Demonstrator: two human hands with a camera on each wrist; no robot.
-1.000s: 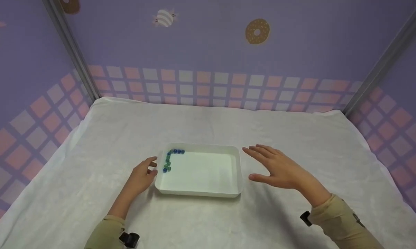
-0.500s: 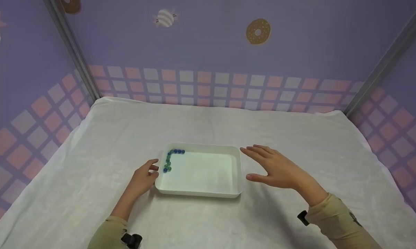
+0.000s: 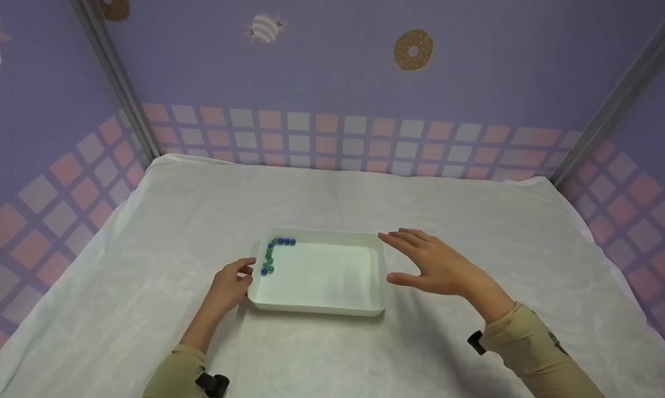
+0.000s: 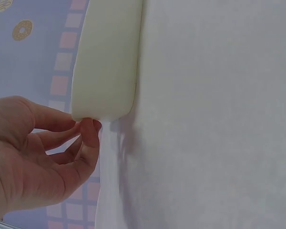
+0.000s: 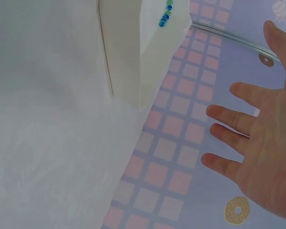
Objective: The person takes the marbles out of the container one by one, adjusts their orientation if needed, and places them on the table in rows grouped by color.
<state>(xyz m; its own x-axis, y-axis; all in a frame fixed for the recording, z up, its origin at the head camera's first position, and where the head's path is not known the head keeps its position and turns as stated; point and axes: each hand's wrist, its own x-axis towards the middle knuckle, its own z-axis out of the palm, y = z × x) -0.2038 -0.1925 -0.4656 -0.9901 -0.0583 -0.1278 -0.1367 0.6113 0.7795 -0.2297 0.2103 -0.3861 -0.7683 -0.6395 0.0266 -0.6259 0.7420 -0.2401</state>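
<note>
A shallow white tray (image 3: 321, 276) stands on the white cloth. Inside it, several blue and green glass marbles (image 3: 268, 255) lie along its left side and back left corner. My left hand (image 3: 226, 287) is at the tray's left end, its fingers loosely bent and the fingertips right at the outer wall. The left wrist view shows the thumb and fingers (image 4: 88, 136) close against the tray's end (image 4: 102, 90). My right hand (image 3: 440, 265) hovers at the tray's right end with fingers spread and nothing held; its index fingertip overlaps the back right corner in the head view.
A white cloth (image 3: 454, 210) covers the table around the tray. Purple wall panels (image 3: 332, 61) with pink and white squares enclose the back and sides, with grey metal posts (image 3: 116, 83) at the corners. A black wrist camera (image 3: 213, 384) sits by the left sleeve.
My right hand has moved left, closer to the tray's right end. My left hand has shifted slightly right, up to the tray's left wall. The tray and marbles look unmoved.
</note>
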